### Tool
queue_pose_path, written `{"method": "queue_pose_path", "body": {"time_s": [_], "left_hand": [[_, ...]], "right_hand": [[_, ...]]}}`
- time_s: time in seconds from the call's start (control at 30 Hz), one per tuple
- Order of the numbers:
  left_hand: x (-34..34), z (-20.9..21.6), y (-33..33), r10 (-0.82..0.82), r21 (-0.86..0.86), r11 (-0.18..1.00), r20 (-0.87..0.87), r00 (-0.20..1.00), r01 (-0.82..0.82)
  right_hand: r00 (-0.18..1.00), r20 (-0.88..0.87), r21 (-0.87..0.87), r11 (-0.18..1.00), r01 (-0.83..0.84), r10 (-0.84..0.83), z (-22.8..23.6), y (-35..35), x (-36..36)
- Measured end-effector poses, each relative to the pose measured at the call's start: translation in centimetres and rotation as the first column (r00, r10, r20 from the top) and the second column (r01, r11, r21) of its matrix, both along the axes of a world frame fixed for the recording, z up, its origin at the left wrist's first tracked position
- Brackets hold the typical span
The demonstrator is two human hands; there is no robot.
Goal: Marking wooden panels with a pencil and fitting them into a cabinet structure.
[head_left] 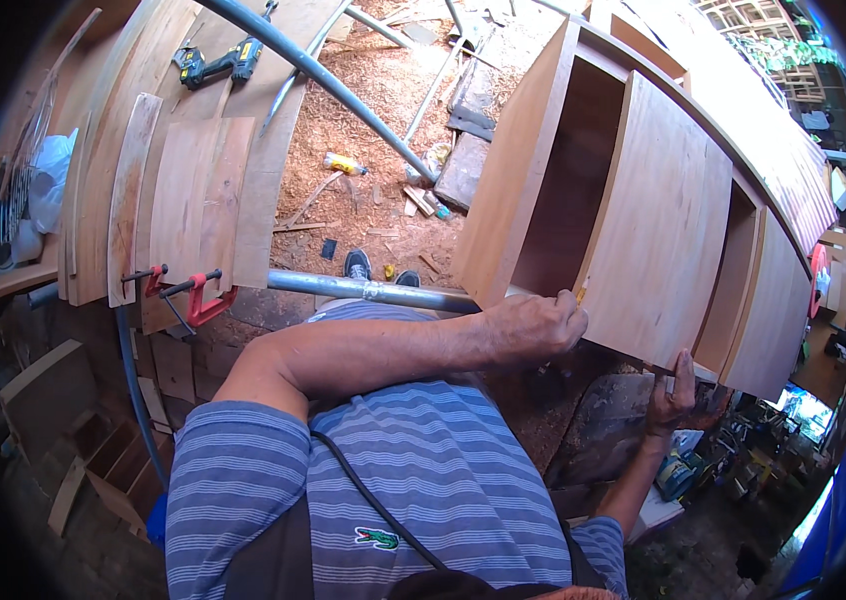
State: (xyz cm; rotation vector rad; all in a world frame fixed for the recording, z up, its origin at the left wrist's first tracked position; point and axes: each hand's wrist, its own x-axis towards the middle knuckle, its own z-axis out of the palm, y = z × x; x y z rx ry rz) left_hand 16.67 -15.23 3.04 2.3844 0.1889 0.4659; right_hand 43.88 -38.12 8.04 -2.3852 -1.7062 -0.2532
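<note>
A wooden cabinet (508, 150) lies on my right, its long front towards me. Across that front sits a flat, pale wooden door panel (658, 220), with dark open gaps on both sides of it. My left hand (538, 325) is closed at the panel's near left corner. Its fingertips pinch a short yellow pencil-like stick (582, 291), too small to name surely. Further right, my right hand (671, 398) grips the panel's near edge, one finger straight up against the face and the others curled below. A second wooden panel (773, 310) covers the cabinet's right end.
On the left, boards (183, 190) lie on a bench, held by red clamps (205, 298). A cordless drill (221, 65) rests on the far boards. Metal pipes (328, 80) cross the area ahead. Wood shavings (328, 120), a yellow bottle (344, 163) and offcuts cover the ground.
</note>
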Motion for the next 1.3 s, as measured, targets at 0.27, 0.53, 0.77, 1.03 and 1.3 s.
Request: {"method": "queue_pose_path", "body": {"time_s": [0.27,0.53,0.77,1.03,1.3], "left_hand": [[0.0,-0.2,0.3,-0.028,-0.011,1.0,0.038,0.999,0.028],[-0.3,-0.4,0.1,-0.032,0.015,0.999,0.059,0.998,0.031],[-0.1,-0.6,-0.1,-0.045,0.067,0.997,0.096,0.994,0.038],[-0.2,-0.4,0.0,-0.053,0.071,0.996,0.024,0.998,0.051],[0.0,1.0,0.8,0.035,-0.198,0.98,-0.002,0.999,-0.034]], "right_hand": [[0.999,-0.052,0.027,1.0,0.014,-0.013,-0.2,-0.4,0.4],[0.993,-0.111,0.025,0.999,0.03,-0.027,0.7,0.4,0.1],[0.998,-0.066,0.024,1.0,0.0,0.001,0.4,0.0,0.2],[0.997,-0.072,0.032,0.999,-0.01,0.013,0.2,0.0,0.4],[0.995,-0.1,0.019,1.0,-0.006,0.008,0.2,-0.1,0.5]]}}
